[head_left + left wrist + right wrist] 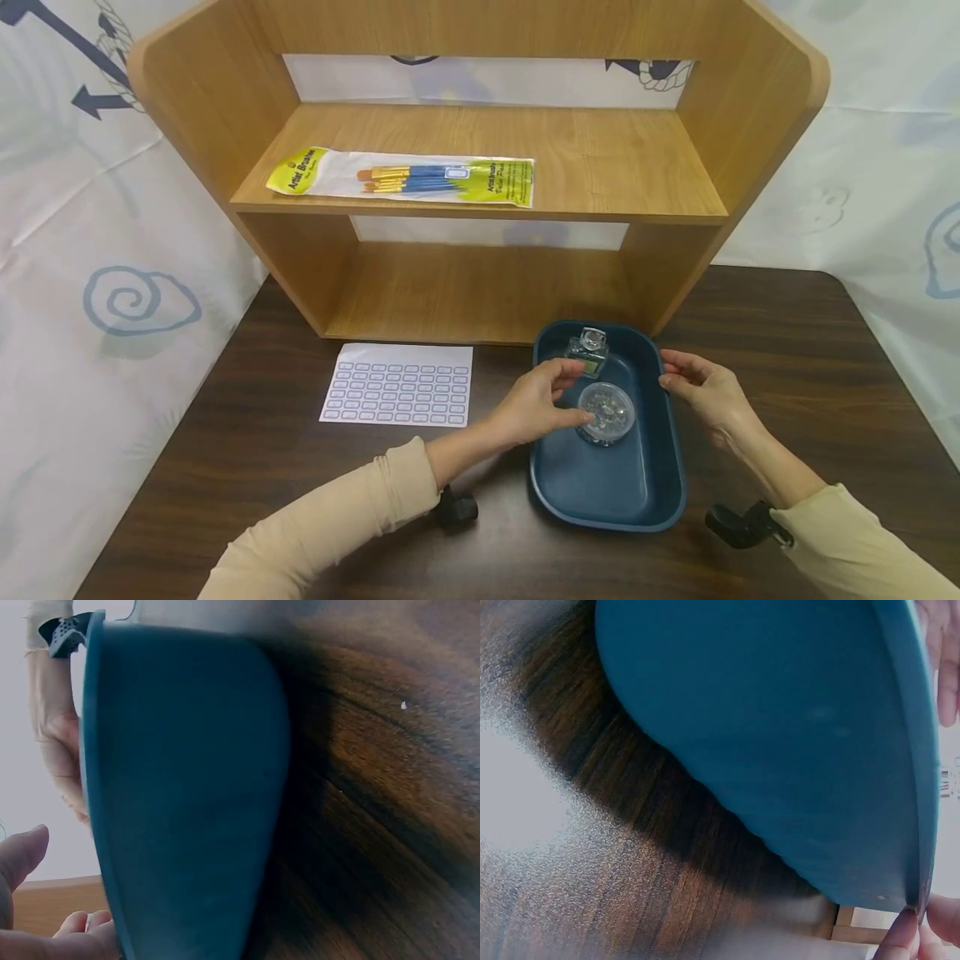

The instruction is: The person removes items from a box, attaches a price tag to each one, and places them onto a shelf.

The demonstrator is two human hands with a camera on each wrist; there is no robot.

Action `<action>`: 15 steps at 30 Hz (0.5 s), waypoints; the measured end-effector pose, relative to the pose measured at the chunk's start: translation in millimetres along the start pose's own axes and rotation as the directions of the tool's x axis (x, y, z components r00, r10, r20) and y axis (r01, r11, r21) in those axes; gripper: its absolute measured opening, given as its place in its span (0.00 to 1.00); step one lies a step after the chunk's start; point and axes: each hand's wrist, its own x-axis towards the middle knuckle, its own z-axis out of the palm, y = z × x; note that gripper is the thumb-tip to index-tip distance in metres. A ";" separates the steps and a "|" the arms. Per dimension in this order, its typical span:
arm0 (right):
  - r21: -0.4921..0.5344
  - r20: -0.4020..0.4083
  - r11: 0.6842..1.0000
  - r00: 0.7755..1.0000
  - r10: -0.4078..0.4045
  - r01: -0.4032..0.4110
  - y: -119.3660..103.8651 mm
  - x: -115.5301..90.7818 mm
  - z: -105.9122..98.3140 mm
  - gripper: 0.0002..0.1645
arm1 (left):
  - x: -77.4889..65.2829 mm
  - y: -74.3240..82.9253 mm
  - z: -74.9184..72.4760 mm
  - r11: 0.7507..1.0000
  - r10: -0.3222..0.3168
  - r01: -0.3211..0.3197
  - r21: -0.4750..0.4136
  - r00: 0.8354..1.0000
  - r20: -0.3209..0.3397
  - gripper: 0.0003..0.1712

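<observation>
A dark blue plastic tray (611, 504) stands on the table below the shelf unit's right part. Inside it, a square glass bottle (591, 346) with a clear cap is at the far end. Nearer the middle sits a round clear container (609, 412) of small shiny pieces. My left hand (536, 404) reaches in over the tray's left rim, thumb and fingers spread apart. Its thumb overlaps the container's lid in the head view, and its fingertips are by the bottle. My right hand (708, 392) pinches the right rim between thumb and fingers, as the right wrist view shows.
Behind the tray rises a wooden shelf unit (480, 275). On its upper shelf lies a pack of artist brushes (420, 177). A sheet of labels (397, 385) lies on the dark wood table (247, 467), left of the tray.
</observation>
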 end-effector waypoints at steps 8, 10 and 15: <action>-0.002 0.010 1.000 1.000 0.009 -0.009 1.1 1.4 -1.5 0.32 | 10.7 0.5 8.4 0.985 -0.026 0.024 0.169 1.000 0.011 0.39; -0.003 0.011 1.000 1.000 0.011 -0.011 1.4 1.7 -2.0 0.32 | 13.0 1.2 9.9 0.975 -0.023 0.017 0.220 0.999 0.024 0.39; 0.007 0.017 1.000 1.000 0.025 -0.025 0.6 1.5 -1.7 0.32 | 18.6 0.1 14.6 0.950 -0.019 0.002 0.313 0.999 0.051 0.42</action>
